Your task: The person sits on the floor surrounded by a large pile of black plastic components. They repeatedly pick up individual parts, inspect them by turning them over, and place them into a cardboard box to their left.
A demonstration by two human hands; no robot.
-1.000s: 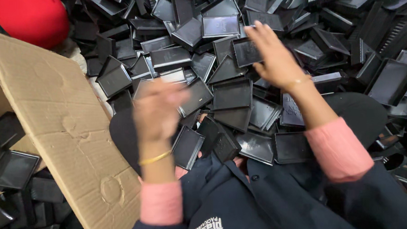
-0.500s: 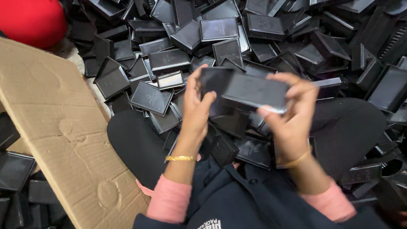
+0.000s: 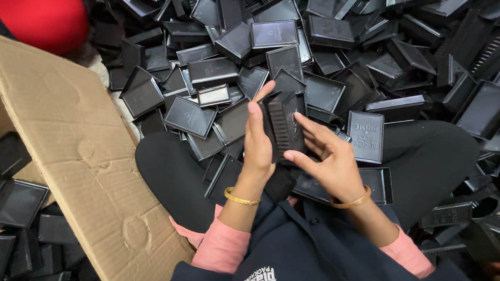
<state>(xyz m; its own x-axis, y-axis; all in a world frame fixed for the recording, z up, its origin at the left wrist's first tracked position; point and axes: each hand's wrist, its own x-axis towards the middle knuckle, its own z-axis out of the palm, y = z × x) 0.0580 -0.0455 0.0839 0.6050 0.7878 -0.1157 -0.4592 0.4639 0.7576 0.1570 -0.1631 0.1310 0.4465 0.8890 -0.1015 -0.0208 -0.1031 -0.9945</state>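
Hands (image 3: 295,146) around half-hidden stack of black trays (image 3: 284,124)

red cloth (image 3: 37,9) cut off top left, cardboard flap (image 3: 78,160) hiding trays beneath

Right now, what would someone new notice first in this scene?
First, the huge pile of black plastic trays filling the top and right of the view. In the middle, the left hand and right hand grip a stack of black trays between them. At the left leans a cardboard box flap, a red bundle beyond it.
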